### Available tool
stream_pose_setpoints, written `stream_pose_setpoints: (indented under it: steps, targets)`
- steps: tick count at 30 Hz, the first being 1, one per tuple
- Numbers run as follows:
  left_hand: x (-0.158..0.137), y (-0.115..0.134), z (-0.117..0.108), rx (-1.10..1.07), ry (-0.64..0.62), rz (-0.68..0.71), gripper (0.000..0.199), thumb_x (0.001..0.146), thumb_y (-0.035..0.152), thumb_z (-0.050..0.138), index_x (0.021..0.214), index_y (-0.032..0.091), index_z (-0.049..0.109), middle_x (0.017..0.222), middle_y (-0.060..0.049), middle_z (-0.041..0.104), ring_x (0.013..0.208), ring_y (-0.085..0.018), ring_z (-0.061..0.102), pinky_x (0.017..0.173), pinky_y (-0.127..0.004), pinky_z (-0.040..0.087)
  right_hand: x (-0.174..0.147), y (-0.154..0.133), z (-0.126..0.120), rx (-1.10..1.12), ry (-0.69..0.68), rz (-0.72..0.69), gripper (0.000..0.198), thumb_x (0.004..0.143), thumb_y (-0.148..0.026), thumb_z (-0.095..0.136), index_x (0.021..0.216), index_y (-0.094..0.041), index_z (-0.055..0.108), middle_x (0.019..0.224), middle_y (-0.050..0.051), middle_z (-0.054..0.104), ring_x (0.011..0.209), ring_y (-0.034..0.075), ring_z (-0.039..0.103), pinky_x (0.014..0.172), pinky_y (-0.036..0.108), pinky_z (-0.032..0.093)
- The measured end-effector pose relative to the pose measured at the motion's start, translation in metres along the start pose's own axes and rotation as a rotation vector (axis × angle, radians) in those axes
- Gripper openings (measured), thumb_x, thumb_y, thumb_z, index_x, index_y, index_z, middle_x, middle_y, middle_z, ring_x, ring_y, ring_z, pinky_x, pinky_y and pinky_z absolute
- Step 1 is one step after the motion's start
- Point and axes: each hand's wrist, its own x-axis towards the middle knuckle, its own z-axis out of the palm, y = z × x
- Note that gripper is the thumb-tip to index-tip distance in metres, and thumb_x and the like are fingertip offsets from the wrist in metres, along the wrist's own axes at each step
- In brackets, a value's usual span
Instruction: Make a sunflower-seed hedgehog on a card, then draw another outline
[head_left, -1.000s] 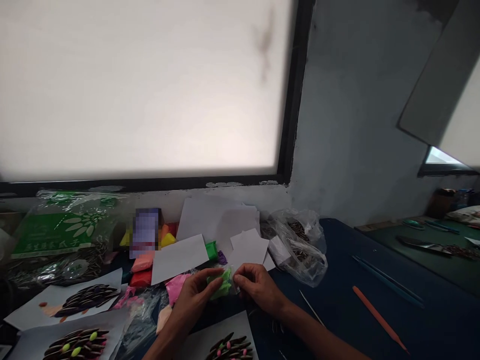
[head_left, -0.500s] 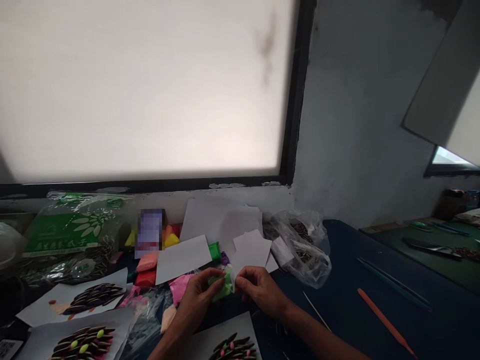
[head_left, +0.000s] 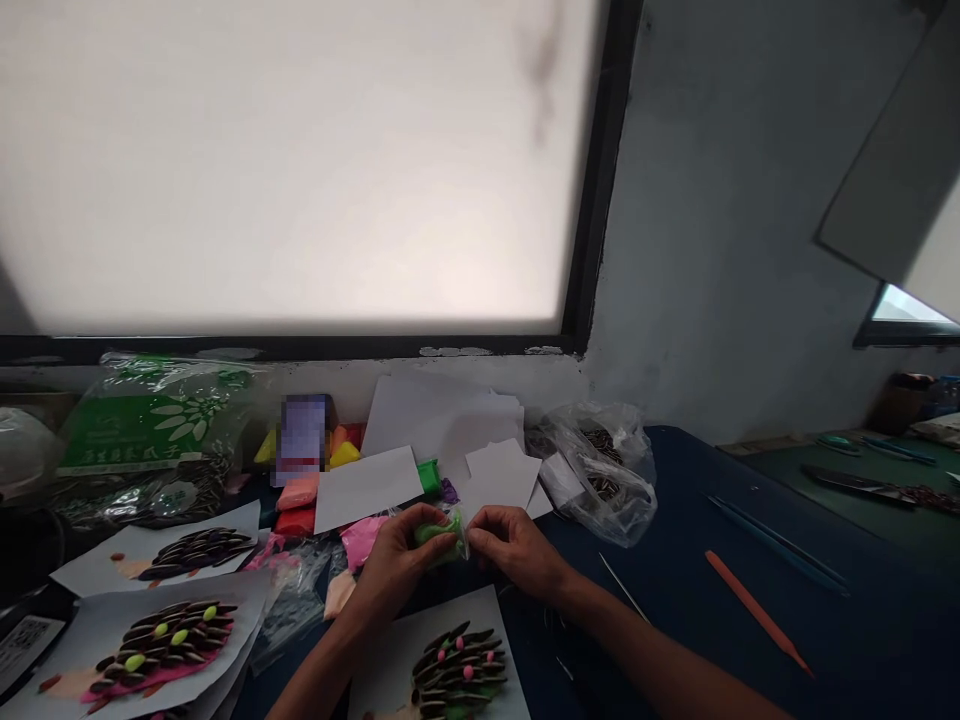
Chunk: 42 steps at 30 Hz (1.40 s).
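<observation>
A small clear bag of light green clay (head_left: pixel 448 522) is in my left hand (head_left: pixel 401 565), its fingers and thumb closed around it. My right hand (head_left: pixel 517 550) is pinched at the bag's right edge, thumb against forefinger. Below both hands lies a white sheet (head_left: pixel 390 630) bearing a picture built from sunflower seeds (head_left: pixel 457 665), with pink dots and some green clay among them. Left of my left hand are a pink clay packet (head_left: pixel 362 540) and a peach-coloured piece (head_left: pixel 340 593).
More seed pictures on paper (head_left: pixel 165 640) lie at the left, near a green-printed bag of seeds (head_left: pixel 112 440). White paper sheets (head_left: pixel 499 470) and a clear bag of seeds (head_left: pixel 600 480) sit behind. An orange tool (head_left: pixel 757 612) and blue tweezers (head_left: pixel 780 545) lie right.
The view has tipped downward, so more of the seed picture below my hands shows. The green bag looks more bunched inside my left hand. My right hand keeps its pinch at the edge.
</observation>
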Motion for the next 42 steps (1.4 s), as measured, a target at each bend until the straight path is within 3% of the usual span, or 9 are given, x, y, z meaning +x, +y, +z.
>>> stream_pose_setpoints:
  steps: [6,12,16,19,22,28,36,39,42]
  targets:
    - [-0.001,0.000,-0.001,0.009,-0.016,0.017,0.033,0.063,0.047,0.073,0.075,0.017,0.067,0.071,-0.001,0.065,0.066,-0.017,0.058,0.061,-0.026,0.046,0.000,0.000,0.002,-0.019,0.010,0.019,0.005,0.073,-0.019,0.059,0.069,-0.016,0.061,0.062,-0.002,0.061,0.055,0.010,0.052,0.056,0.022,0.041]
    - [-0.003,0.002,0.002,0.039,0.010,0.008,0.034,0.063,0.048,0.072,0.078,0.018,0.066,0.069,0.000,0.064,0.060,-0.016,0.055,0.053,-0.025,0.043,0.000,0.001,0.001,-0.007,0.009,-0.010,0.011,0.077,-0.025,0.057,0.072,-0.016,0.061,0.066,-0.001,0.061,0.058,0.011,0.053,0.057,0.023,0.043]
    - [-0.004,0.003,0.001,0.031,-0.007,0.037,0.038,0.065,0.047,0.071,0.089,0.017,0.069,0.074,-0.002,0.065,0.067,-0.017,0.055,0.060,-0.027,0.044,0.001,0.003,0.001,-0.009,0.022,-0.022,0.008,0.074,-0.022,0.056,0.071,-0.016,0.059,0.063,-0.002,0.058,0.056,0.011,0.052,0.056,0.023,0.042]
    - [-0.002,0.003,-0.001,0.010,0.013,0.059,0.048,0.068,0.050,0.067,0.103,0.017,0.068,0.069,0.000,0.061,0.064,-0.017,0.052,0.059,-0.026,0.041,0.001,0.005,0.002,-0.003,0.042,-0.021,0.007,0.074,-0.020,0.052,0.070,-0.017,0.058,0.063,-0.002,0.057,0.055,0.011,0.051,0.055,0.023,0.042]
    - [-0.001,0.002,-0.003,-0.026,0.054,0.059,0.049,0.066,0.053,0.069,0.099,0.017,0.069,0.063,0.002,0.056,0.061,-0.015,0.049,0.057,-0.025,0.040,0.001,0.005,0.002,0.002,0.073,-0.018,0.007,0.073,-0.019,0.051,0.070,-0.017,0.058,0.063,-0.003,0.056,0.054,0.010,0.050,0.055,0.022,0.041]
    - [-0.003,0.000,-0.002,-0.124,0.000,-0.017,0.052,0.064,0.057,0.071,0.098,0.017,0.069,0.087,-0.006,0.064,0.072,-0.019,0.054,0.054,-0.027,0.050,0.002,0.004,-0.002,-0.006,0.112,0.004,0.007,0.075,-0.020,0.051,0.071,-0.017,0.056,0.062,-0.004,0.053,0.053,0.009,0.050,0.055,0.022,0.040]
    - [-0.001,0.004,-0.002,-0.136,-0.058,-0.043,0.056,0.058,0.052,0.076,0.101,0.017,0.069,0.080,-0.004,0.070,0.071,-0.020,0.061,0.063,-0.029,0.050,0.003,0.006,-0.001,-0.017,0.062,-0.013,0.018,0.077,-0.034,0.060,0.073,-0.017,0.058,0.058,-0.004,0.053,0.053,0.011,0.050,0.052,0.023,0.040]
    - [-0.003,0.010,-0.002,-0.167,-0.066,-0.053,0.064,0.059,0.057,0.074,0.108,0.017,0.066,0.089,-0.006,0.071,0.080,-0.023,0.063,0.066,-0.031,0.052,0.004,0.008,-0.001,-0.006,0.061,-0.030,0.021,0.078,-0.036,0.059,0.070,-0.017,0.057,0.056,-0.004,0.051,0.052,0.011,0.048,0.052,0.023,0.039]
    - [-0.004,0.011,-0.003,-0.150,-0.053,-0.099,0.063,0.059,0.063,0.071,0.103,0.018,0.067,0.093,-0.007,0.070,0.086,-0.025,0.064,0.065,-0.032,0.054,0.004,0.011,-0.001,0.000,0.057,-0.039,0.022,0.079,-0.037,0.059,0.068,-0.017,0.057,0.058,-0.003,0.053,0.053,0.011,0.048,0.053,0.024,0.039]
